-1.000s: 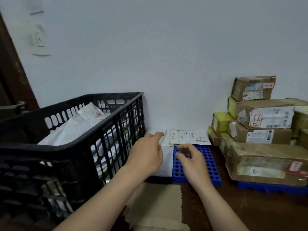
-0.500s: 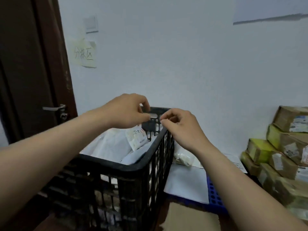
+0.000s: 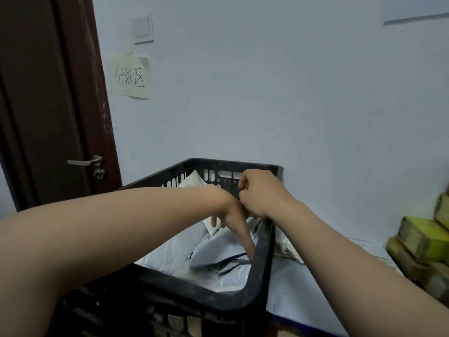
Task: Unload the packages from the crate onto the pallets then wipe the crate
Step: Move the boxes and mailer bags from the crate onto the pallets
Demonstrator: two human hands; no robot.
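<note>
A black crate (image 3: pixel 192 287) stands against the wall, with white packages (image 3: pixel 170 256) lying inside it. The left grip (image 3: pixel 232 215) reaches down into the crate, fingers (image 3: pixel 247 242) straight and pointing at the packages by its right wall. The right grip (image 3: pixel 261 193) sits curled over the crate's right rim near the far corner; what it holds, if anything, is hidden. Yellow-green boxes (image 3: pixel 422 237) are stacked at the right.

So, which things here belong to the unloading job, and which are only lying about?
Job: black crate, white packages in it, left hand, right hand, white package beside the crate.
Lying about: door, paper note, wall switch.
</note>
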